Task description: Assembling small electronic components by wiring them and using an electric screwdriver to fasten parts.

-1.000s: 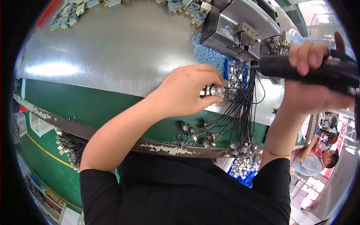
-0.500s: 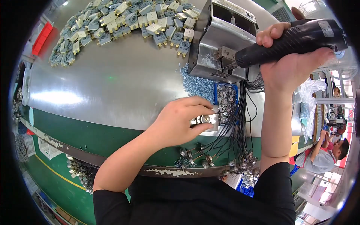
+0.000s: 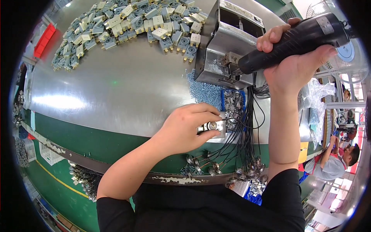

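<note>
My left hand (image 3: pixel 187 125) lies low over the front of the metal bench, its thumb and fingers closed round a small round metal part (image 3: pixel 211 125) with a brass-coloured centre. A black cable runs from beside that part toward the cable bundle. In my right hand (image 3: pixel 288 73) is a black power screwdriver (image 3: pixel 284 48), gripped round its body and tilted down to the left. Its tip meets the front of a steel box-shaped screw feeder (image 3: pixel 224 42); the bit's exact contact is hard to make out.
Blue-grey screws (image 3: pixel 205 91) lie in a heap beside a blue tray (image 3: pixel 244 96) of small metal pieces. Black cables (image 3: pixel 247 127) hang over the bench edge with round metal ends. Grey and cream plastic parts (image 3: pixel 135 23) pile up at the back. A co-worker (image 3: pixel 332 162) sits far right.
The screwdriver in my right hand has shifted slightly left and down, its tip closer to the screw feeder's front. My left hand has barely moved and still grips the round metal part.
</note>
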### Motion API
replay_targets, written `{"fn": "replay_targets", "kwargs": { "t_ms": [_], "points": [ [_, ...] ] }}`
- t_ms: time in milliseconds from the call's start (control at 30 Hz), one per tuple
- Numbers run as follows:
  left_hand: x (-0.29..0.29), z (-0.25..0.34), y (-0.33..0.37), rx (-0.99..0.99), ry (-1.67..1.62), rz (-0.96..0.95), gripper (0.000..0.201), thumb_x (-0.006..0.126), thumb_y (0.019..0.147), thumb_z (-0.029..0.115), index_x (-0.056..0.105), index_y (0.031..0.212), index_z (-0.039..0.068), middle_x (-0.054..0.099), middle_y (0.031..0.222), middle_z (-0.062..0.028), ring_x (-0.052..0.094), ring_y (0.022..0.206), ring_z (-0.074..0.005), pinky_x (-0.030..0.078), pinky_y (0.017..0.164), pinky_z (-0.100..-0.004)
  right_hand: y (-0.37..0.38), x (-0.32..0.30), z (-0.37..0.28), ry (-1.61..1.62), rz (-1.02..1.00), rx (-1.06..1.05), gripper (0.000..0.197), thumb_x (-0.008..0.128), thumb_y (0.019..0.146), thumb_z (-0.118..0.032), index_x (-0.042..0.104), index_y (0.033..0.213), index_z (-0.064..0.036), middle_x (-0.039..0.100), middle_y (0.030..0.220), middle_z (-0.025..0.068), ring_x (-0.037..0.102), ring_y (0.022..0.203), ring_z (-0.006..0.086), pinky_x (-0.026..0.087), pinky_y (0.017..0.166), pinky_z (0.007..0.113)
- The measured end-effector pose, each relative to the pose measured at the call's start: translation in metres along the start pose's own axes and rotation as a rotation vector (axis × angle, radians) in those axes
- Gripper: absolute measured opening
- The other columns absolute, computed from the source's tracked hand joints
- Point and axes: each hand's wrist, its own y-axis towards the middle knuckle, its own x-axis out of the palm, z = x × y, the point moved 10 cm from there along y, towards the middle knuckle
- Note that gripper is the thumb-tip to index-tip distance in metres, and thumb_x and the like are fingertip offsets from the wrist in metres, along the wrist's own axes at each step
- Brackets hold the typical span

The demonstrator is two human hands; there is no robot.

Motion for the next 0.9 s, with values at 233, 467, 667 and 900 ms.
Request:
{"fn": "replay_targets", "kwargs": {
  "t_ms": [233,467,667,900],
  "points": [
    [-0.002,0.002,0.0,0.014,0.009,0.024,0.033,0.089,0.085,0.015,0.077,0.114,0.003,0.076,0.12,-0.011,0.076,0.108,-0.0308,0.062,0.093,-0.0399,-0.005,0.005,-0.004,0.074,-0.083,0.003,0.118,0.038,0.078,-0.107,0.053,0.132,-0.0036,0.057,0.08,0.0092,0.054,0.066,0.0227,0.048,0.067,0.041],
    [-0.002,0.001,-0.002,0.016,-0.013,0.008,0.036,0.089,0.085,0.017,0.077,0.116,0.003,0.075,0.122,-0.0118,0.075,0.11,-0.0313,0.061,0.095,-0.0405,-0.021,0.014,-0.009,0.06,-0.098,0.046,0.121,0.042,0.079,-0.105,0.053,0.141,-0.0023,0.057,0.077,0.0079,0.054,0.063,0.0214,0.047,0.064,0.039],
    [-0.012,0.002,-0.003,-0.029,-0.084,0.088,0.041,0.092,0.084,0.021,0.076,0.118,0.002,0.074,0.125,-0.0152,0.073,0.115,-0.0328,0.059,0.1,-0.0412,-0.056,0.046,-0.031,0.162,-0.185,0.121,0.121,0.04,0.085,-0.102,0.045,0.152,-0.0018,0.053,0.077,0.0051,0.051,0.059,0.0175,0.046,0.06,0.037],
    [-0.019,0.008,-0.009,0.105,-0.131,0.179,0.035,0.086,0.092,0.024,0.079,0.119,0.004,0.076,0.123,-0.0114,0.076,0.106,-0.0306,0.061,0.09,-0.0393,-0.088,0.07,-0.037,0.206,-0.262,0.145,0.121,0.036,0.086,-0.102,0.04,0.154,-0.0024,0.053,0.075,0.0059,0.05,0.056,0.0177,0.047,0.057,0.036]
  ]
}}
